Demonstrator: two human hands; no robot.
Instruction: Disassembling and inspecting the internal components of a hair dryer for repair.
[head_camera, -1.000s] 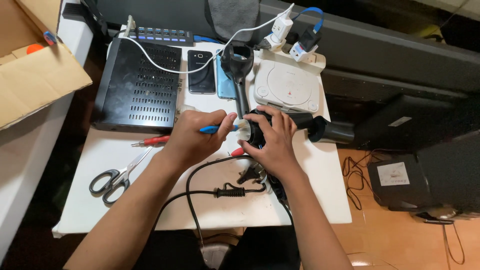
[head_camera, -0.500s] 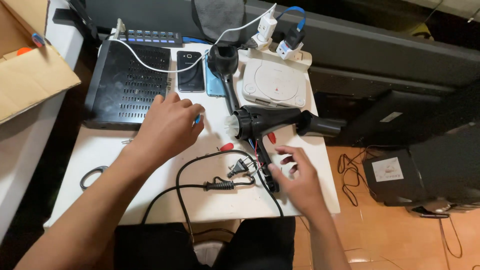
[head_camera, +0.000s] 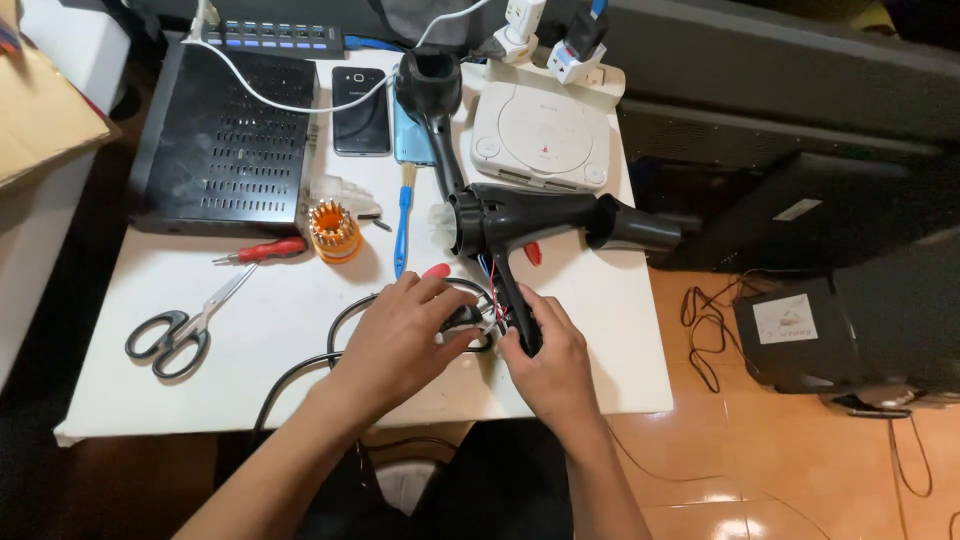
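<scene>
hairdryer (head_camera: 540, 215) above right hand (head_camera: 545, 355), handle gripped

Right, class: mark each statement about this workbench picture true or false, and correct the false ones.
1. Both hands are at the handle of the black hair dryer. True: left hand, right hand.
2. The scissors lie on the right of the table. False: on the left.
3. A red-handled screwdriver lies near the orange bit holder. True.
4. The left hand holds the blue tool. False: it lies on the table, untouched.
</scene>
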